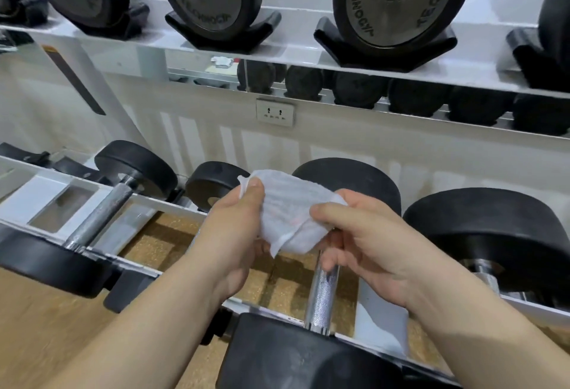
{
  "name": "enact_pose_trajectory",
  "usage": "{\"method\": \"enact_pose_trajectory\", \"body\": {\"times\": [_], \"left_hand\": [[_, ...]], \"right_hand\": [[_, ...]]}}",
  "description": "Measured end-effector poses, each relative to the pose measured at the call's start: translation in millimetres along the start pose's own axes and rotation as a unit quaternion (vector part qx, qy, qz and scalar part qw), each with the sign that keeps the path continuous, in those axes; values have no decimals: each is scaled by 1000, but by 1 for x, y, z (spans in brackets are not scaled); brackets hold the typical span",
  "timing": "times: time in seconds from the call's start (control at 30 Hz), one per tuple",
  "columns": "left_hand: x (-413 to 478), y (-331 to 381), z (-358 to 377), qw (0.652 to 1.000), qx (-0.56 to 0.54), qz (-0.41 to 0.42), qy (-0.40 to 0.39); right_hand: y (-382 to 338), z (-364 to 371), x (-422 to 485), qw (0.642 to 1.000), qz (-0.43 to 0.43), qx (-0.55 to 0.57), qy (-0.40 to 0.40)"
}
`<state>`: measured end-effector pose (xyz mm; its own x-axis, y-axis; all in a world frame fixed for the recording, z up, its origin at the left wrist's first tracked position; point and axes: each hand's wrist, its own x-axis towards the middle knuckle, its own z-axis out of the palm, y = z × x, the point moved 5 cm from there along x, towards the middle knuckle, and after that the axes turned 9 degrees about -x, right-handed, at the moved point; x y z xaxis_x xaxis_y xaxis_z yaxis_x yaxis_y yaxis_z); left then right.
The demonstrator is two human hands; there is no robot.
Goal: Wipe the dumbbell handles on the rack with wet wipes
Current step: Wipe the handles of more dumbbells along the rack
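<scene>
- Head view: crumpled white wet wipe (290, 212) held between both hands, just above knurled chrome dumbbell handle (322, 293) on lower tier of white metal rack (381, 311).
- Left hand (237, 228): thumb and fingers pinching wipe's upper left corner.
- Right hand (364, 243): thumb and fingers pinching wipe's right edge.

Beyond the left hand (234, 234), a pale wall (339, 145) with faint vertical stripes. Above that hand and slightly to its right, set into the wall, a white double socket plate (275, 112). Higher up, running off to the right, a mirrored strip (197, 75) full of dark reflections. Just below the left hand, speckled tan flooring (172, 234); further down and to its left, smoother wood-toned floor (46, 327). Soft, even light throughout.
</scene>
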<state>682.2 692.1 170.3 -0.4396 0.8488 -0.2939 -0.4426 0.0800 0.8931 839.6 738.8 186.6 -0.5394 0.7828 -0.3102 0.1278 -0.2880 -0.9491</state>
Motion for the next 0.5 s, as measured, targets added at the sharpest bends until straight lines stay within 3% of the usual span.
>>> {"method": "enact_pose_trajectory", "body": {"times": [0.1, 0.2, 0.33, 0.5], "left_hand": [[3, 5, -4, 993, -113, -32, 11], [-6, 2, -1, 972, -198, -116, -43], [-26, -12, 18, 961, -167, -149, -164], [-4, -9, -6, 993, -75, -73, -55]], "right_hand": [[9, 1, -3, 999, 37, -22, -7], [14, 1, 0, 999, 37, -27, 6], [17, 7, 6, 999, 26, -16, 26], [24, 1, 0, 995, 57, -75, 30]]}}
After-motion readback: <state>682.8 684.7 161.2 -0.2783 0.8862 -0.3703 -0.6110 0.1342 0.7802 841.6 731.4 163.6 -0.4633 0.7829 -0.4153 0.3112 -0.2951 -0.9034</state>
